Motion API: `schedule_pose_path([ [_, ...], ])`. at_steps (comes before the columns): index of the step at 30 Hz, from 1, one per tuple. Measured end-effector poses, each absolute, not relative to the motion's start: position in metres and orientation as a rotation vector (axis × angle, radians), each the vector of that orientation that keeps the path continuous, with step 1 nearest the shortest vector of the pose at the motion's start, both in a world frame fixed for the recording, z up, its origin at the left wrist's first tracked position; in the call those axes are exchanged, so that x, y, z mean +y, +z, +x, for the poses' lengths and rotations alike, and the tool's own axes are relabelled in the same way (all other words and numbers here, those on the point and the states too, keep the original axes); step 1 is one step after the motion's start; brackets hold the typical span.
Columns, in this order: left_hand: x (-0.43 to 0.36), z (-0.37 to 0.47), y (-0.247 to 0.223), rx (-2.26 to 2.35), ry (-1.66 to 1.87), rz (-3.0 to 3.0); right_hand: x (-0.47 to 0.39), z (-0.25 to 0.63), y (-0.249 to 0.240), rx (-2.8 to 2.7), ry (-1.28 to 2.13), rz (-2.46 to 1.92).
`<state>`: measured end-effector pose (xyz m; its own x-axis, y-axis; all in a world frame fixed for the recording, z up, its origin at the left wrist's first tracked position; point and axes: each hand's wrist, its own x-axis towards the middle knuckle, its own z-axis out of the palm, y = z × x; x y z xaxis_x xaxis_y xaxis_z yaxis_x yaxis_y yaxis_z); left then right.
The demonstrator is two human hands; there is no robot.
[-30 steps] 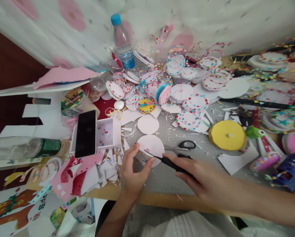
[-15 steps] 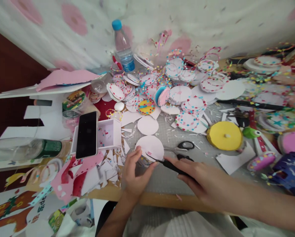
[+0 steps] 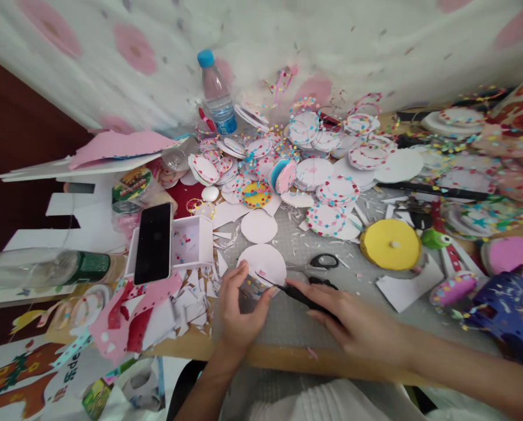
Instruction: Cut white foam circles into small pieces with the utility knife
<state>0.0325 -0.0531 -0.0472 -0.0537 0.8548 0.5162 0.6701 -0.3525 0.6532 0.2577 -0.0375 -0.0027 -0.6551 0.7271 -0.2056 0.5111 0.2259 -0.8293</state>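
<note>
A round white paper piece (image 3: pixel 263 261) with a small pink bit on top rests on a small patterned stack near the front of the grey mat. Fingers and thumb of my left hand (image 3: pixel 242 313) wrap round its left and front sides. My right hand (image 3: pixel 346 310) grips a black-handled craft tool (image 3: pixel 302 294), whose thin dark tip lies over the white disc. Just behind sits another white disc (image 3: pixel 259 226). Black-handled scissors (image 3: pixel 325 261) lie to the right, partly hidden by my right hand.
Behind are many dotted paper discs (image 3: pixel 326 218) and a water bottle (image 3: pixel 220 96). A phone (image 3: pixel 153 242) lies on a white box (image 3: pixel 193 241) at left. Rightward are a yellow disc (image 3: pixel 390 244) and a blue glue gun (image 3: pixel 504 316). Paper scraps (image 3: pixel 193 301) cover the front left.
The view has shifted slightly, so the table items appear a little lower and further left. Both hands keep nearly the same hold, with the tool tip still over the disc.
</note>
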Motion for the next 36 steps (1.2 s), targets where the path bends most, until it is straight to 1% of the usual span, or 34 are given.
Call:
schedule_pose_path([
  [4, -0.054, 0.036, -0.047, 1.666, 1.308, 2.113, -0.042, 0.262, 0.009, -2.217, 1.396, -1.187],
  [7, -0.054, 0.033, -0.051, 1.666, 1.327, 2.135, -0.051, 0.277, 0.024, -2.222, 1.288, -1.229],
  [9, -0.055, 0.03, -0.054, 1.684, 1.373, 2.03, -0.056, 0.29, 0.027, -2.262, 1.186, -1.252],
  [11, -0.055, 0.027, -0.055, 1.665, 1.408, 1.833, -0.059, 0.3, 0.019, -2.309, 1.048, -1.331],
  [15, -0.057, 0.025, -0.043, 1.467, 1.5, 1.372, -0.057, 0.307, -0.02, -2.368, 0.646, -1.618],
  [18, -0.062, 0.025, -0.026, 1.282, 1.543, 1.193, -0.055, 0.302, -0.038, -2.374, 0.407, -1.602],
  [20, -0.067, 0.026, -0.016, 1.18, 1.516, 1.178, -0.057, 0.294, -0.032, -2.285, 0.295, -1.558],
  [21, -0.07, 0.026, -0.011, 1.134, 1.49, 1.196, -0.06, 0.288, -0.024, -2.218, 0.308, -1.532],
  [22, -0.074, 0.027, -0.007, 1.093, 1.458, 1.227, -0.063, 0.282, -0.015, -2.142, 0.391, -1.489],
  [23, -0.076, 0.028, -0.003, 1.056, 1.423, 1.269, -0.067, 0.276, -0.004, -2.061, 0.556, -1.41],
  [26, -0.083, 0.032, 0.007, 0.971, 1.31, 1.436, -0.075, 0.254, 0.024, -1.886, 1.242, -1.174],
  [28, -0.085, 0.034, 0.012, 0.936, 1.234, 1.538, -0.077, 0.243, 0.033, -1.809, 1.509, -1.0],
  [36, -0.09, 0.03, 0.011, 0.84, 1.14, 1.54, -0.07, 0.232, 0.029, -1.751, 1.786, -0.848],
])
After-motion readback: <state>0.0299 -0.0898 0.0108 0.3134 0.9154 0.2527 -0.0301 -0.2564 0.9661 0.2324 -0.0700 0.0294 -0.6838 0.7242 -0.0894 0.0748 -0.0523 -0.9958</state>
